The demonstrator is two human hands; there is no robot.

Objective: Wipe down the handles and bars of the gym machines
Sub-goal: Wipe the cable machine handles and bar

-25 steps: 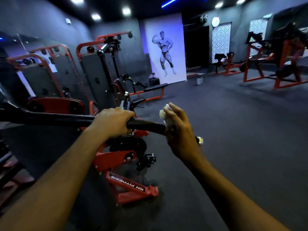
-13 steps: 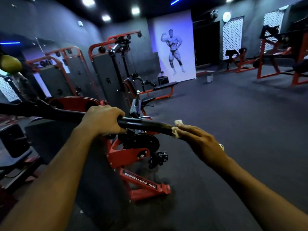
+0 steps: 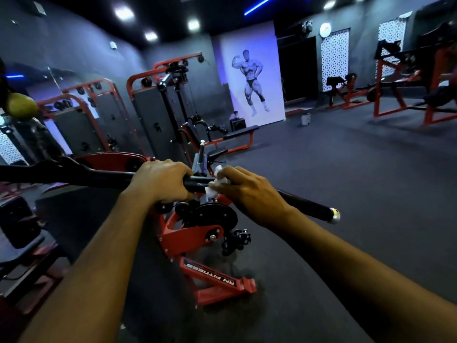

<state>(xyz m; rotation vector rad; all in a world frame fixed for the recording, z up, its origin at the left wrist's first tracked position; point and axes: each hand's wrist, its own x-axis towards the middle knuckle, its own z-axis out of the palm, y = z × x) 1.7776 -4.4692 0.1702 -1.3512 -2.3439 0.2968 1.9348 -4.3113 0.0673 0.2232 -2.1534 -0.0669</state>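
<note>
On the black bar (image 3: 304,203), the left hand (image 3: 162,180) grips firmly. Just beside it, the right hand (image 3: 249,191) presses a white cloth (image 3: 217,180), fingers curled around both.

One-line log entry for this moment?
step: wiping bar | left hand: grips bar | right hand: holds white cloth on bar, beside left hand

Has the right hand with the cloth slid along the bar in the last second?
Yes. The right hand slid the cloth inward along the bar, away from its silver end cap, toward the left hand.
</note>
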